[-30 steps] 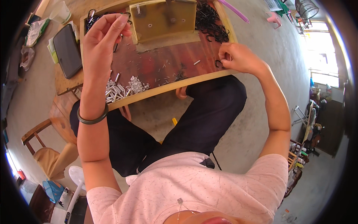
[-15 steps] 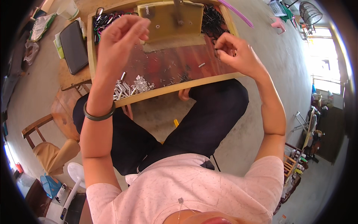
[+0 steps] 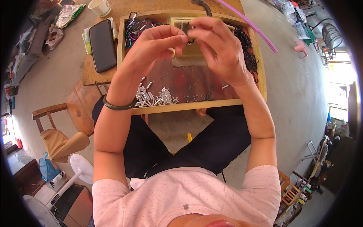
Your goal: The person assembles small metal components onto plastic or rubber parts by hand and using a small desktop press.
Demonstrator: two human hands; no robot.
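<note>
Above the wooden-rimmed tray [image 3: 200,104], my two hands meet at the fingertips. My left hand [image 3: 159,43], with a dark bangle at its wrist, is closed in a pinch. What lies in that pinch is too small to name. My right hand [image 3: 225,53] curls in from the right, its fingertips close to the left ones and slightly smeared. Whatever it holds is hidden. Behind the hands stands a yellowish block [image 3: 185,60] with a dark metal part [image 3: 191,36], partly covered by the fingers.
Short silver tubes [image 3: 145,96] and small clear pieces [image 3: 166,97] lie in the tray's near left corner. Colourful clips [image 3: 132,28] fill its far left, black pieces [image 3: 247,49] its right side. A phone [image 3: 103,45], a paper cup [image 3: 99,7] and a purple coiled strip [image 3: 257,30] lie around it.
My right hand has moved left from the black pieces to my left hand, in front of the yellowish block. The whole view has shifted, with the tray now further right and lower.
</note>
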